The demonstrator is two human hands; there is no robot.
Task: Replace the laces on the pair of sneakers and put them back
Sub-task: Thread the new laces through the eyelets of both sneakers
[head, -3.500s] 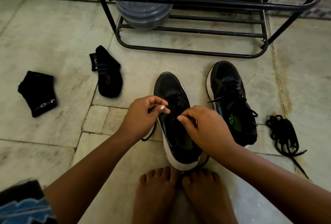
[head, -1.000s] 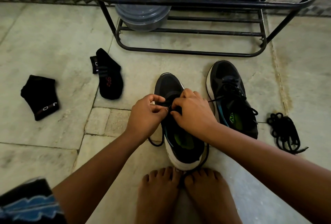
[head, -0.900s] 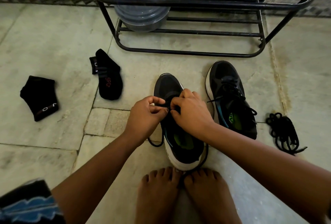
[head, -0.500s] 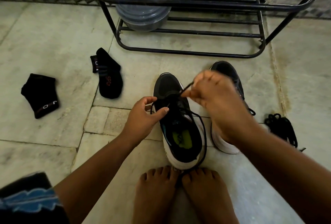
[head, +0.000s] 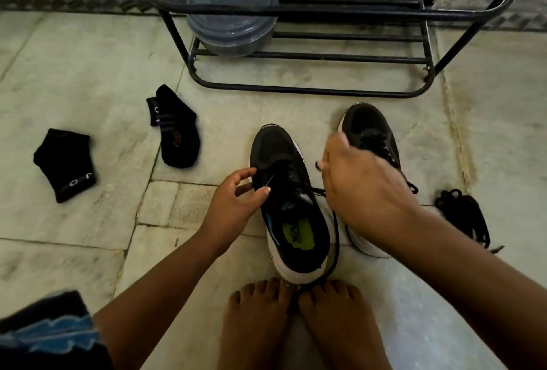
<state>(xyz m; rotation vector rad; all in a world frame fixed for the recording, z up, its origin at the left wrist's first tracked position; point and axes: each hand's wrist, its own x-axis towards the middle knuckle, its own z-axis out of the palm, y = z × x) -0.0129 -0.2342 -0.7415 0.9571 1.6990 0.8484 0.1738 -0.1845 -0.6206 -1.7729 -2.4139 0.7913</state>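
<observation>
On the floor at the person's feet, the left hand [head: 233, 200] pinched a lace on the near sneaker [head: 291, 206] while the blurred right hand [head: 359, 189] seemingly pulled its end, risking unthreading.

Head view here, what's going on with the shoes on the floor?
A person sitting barefoot on the floor is lacing the near sneaker, which stands just in front of their toes. The left hand works at the eyelets with curled fingers, and the right hand pulls a black lace out to the side. The second sneaker stands beside it, partly behind the right hand. A loose bundle of laces lies to the right, and two black socks to the left.
</observation>
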